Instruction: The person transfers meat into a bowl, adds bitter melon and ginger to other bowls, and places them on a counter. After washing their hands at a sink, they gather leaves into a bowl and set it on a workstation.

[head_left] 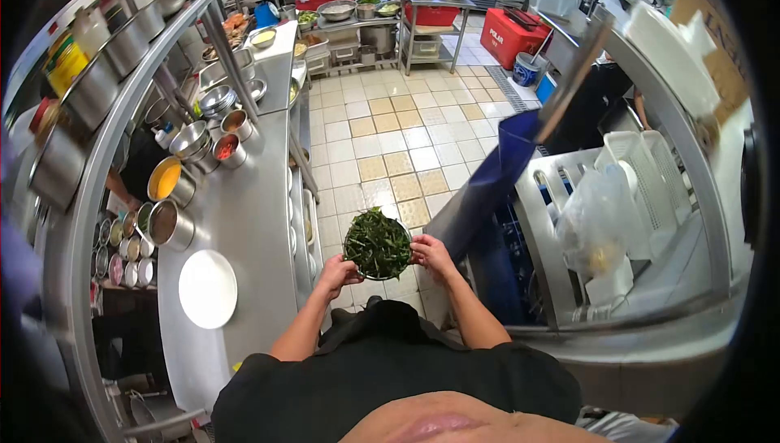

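A round bowl of dark green leaves (378, 244) is held up in front of my body, above the tiled floor. My left hand (335, 275) grips its left rim, the fingers wrapped at the edge. On the opposite side my right hand (432, 254) holds the right rim with thumb and fingers. Most of the bowl's wall is hidden by the leaves and by my fingers. To the left, a white oval plate (208, 289) lies on the steel counter (258, 224).
Metal pots with orange sauce (165, 181) and red pieces (228, 149) line the left counter. A blue plastic sheet (487, 175) hangs at the right, beside white baskets (650, 175). A red cooler (513, 37) stands far back. A co-worker's arm (120, 190) shows behind the left shelf.
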A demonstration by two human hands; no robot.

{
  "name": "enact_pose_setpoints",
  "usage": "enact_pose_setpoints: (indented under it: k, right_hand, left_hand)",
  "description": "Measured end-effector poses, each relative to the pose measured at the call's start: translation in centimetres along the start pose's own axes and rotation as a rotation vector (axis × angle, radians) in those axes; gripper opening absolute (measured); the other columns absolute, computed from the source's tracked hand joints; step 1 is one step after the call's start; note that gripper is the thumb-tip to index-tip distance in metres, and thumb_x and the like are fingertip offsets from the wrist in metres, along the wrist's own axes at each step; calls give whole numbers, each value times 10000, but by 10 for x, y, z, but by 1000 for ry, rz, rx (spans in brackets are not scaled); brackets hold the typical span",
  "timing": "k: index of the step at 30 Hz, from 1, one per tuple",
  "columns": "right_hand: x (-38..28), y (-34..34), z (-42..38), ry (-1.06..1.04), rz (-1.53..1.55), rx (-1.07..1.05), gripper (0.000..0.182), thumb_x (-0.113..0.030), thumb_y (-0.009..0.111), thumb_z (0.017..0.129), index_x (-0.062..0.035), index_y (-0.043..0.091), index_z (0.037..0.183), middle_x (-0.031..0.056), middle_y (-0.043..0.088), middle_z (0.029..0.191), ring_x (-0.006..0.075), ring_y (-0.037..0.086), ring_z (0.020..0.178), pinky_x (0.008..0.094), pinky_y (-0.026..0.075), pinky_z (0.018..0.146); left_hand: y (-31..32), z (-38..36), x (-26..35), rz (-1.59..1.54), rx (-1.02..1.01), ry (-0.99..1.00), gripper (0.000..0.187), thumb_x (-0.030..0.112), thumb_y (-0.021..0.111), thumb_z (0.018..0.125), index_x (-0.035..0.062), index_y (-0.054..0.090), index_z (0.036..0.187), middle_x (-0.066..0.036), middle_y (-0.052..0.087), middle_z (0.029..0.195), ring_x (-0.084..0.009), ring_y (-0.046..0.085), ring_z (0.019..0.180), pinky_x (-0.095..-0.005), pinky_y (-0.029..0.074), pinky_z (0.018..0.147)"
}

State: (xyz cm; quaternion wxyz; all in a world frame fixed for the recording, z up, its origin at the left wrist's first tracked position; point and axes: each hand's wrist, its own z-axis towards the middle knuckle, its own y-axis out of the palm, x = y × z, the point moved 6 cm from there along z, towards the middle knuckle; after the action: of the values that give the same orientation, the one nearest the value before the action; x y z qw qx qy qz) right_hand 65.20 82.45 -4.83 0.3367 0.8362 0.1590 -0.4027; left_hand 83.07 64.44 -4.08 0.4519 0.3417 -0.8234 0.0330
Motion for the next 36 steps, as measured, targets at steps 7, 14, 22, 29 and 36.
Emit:
enact_pose_setpoints:
  k: [7,14,22,29,36]
  right_hand:
    - [-81,14,143,-45,23,-23,124,-101,611,866,-62,584,980,-2,576,749,108,559,626,268,495,626]
    - [-152,39,302,17,-6,-93,161,-118,615,872,-50,576,1012,13,603,828,121,571,658,274,502,638]
    - [-266,111,486,116,-95,-278,224,-139,593,897,-36,560,1093,24,616,877,130,585,677,300,518,675]
    - [-319,159,633,150,-145,-373,248,-192,590,907,-32,567,1095,64,626,939,155,616,697,309,529,676]
    - [-349,99,740,207,-231,-120,276,-227,614,890,-25,570,1073,104,617,973,170,606,693,298,520,640]
  left_hand:
    - [-8,128,106,-34,-55,18,139,29,540,778,37,520,916,-67,598,785,-192,632,653,-353,577,648]
    - [-33,250,204,-111,28,42,144,18,541,794,58,517,930,-44,586,777,-176,627,655,-367,571,674]
    - [-68,359,337,-211,168,112,110,20,538,801,54,495,897,-78,604,797,-215,647,681,-397,574,693]
    - [-120,453,423,-309,265,171,131,24,550,787,24,476,894,-121,602,819,-266,643,701,-415,569,708]
    - [-161,562,514,-356,291,226,143,0,538,791,19,445,898,-111,573,760,-251,639,680,-429,575,683]
